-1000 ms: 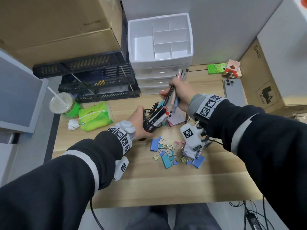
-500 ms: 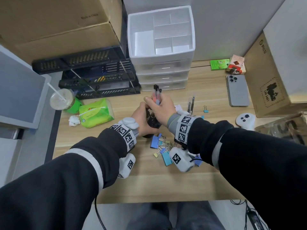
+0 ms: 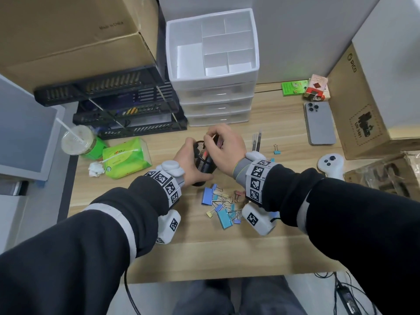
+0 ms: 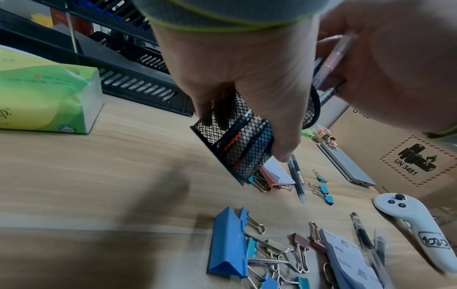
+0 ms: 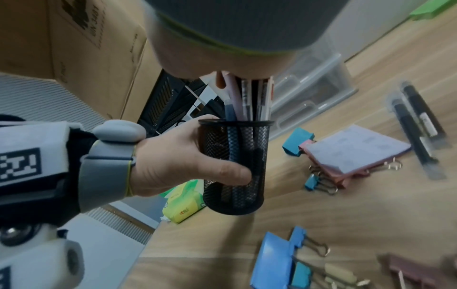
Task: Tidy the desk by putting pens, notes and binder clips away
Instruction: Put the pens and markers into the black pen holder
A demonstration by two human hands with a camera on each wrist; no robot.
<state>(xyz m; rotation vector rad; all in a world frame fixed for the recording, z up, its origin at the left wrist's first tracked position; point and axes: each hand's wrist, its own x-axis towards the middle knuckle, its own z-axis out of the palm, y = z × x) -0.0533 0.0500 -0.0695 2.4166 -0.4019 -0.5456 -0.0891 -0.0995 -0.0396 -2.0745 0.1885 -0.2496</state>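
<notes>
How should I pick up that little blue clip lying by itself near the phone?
Pinch the small blue binder clip by its folded blue body, coming straight down from above. It lies flat and alone on the wooden desk, thin wire handles pointing away, so the body likely gives the fingers a steadier hold.

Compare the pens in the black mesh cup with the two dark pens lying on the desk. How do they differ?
The pens in the mesh cup stand upright as a bundle, and the right hand grips their tops; the two dark pens on the desk lie flat, side by side, and no hand touches them. The left hand holds the mesh cup. The cup pens have mixed colours; the desk pair looks dark. All are slim pens.
</notes>
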